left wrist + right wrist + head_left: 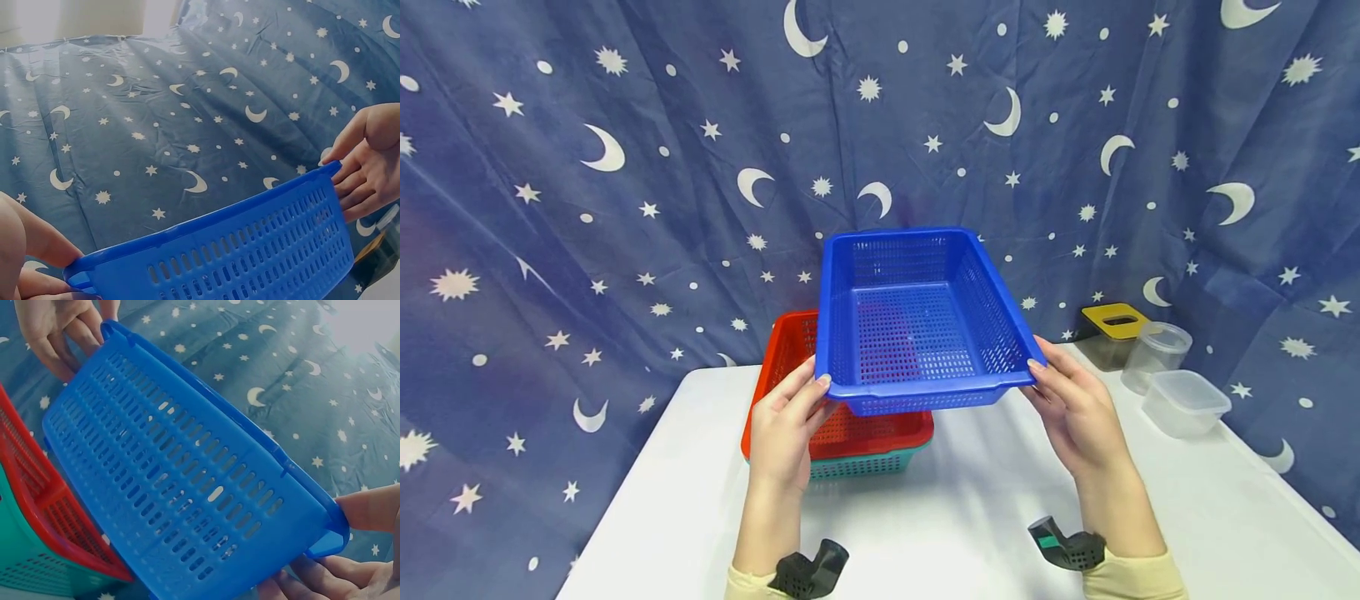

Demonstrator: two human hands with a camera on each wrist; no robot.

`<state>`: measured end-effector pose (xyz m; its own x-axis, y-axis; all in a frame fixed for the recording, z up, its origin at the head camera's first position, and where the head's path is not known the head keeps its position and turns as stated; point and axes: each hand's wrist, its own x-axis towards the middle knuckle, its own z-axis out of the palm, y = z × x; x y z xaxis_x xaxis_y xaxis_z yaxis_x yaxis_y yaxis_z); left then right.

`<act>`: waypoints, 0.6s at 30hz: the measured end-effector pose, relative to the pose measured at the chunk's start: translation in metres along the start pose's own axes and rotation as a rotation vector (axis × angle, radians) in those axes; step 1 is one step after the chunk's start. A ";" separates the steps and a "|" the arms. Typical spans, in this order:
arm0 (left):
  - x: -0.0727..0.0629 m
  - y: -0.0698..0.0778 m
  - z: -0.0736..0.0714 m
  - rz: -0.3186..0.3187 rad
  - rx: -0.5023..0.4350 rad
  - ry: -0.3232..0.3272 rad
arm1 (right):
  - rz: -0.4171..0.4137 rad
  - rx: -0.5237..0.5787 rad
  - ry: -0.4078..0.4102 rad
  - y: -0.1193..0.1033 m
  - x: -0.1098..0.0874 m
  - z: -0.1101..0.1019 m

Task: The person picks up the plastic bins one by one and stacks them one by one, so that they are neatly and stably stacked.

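Note:
A blue perforated plastic basket (917, 333) is held up in the air, its inside facing the head camera and nothing lying in it. My left hand (786, 425) grips its near left corner, thumb on the rim and fingers underneath. At the near right corner my right hand (1078, 412) pinches the rim the same way. Behind and below, a red basket (865, 437) sits nested in a green basket (861, 465), partly hidden by the blue one. From the right wrist view the slotted side of the blue basket (169, 469) shows beside the red basket (69, 519).
On the right of the white table (985, 517) stand a container with a yellow lid (1116, 321), a clear round jar (1156, 357) and a clear square tub (1185, 404). A dark blue curtain (662, 208) with moons and stars hangs behind the table.

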<state>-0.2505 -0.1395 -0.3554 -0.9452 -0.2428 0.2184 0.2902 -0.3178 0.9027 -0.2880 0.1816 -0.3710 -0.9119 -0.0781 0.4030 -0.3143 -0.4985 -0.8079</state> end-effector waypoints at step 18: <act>0.001 0.003 -0.005 0.031 0.030 0.054 | 0.073 0.027 -0.002 0.005 -0.001 0.010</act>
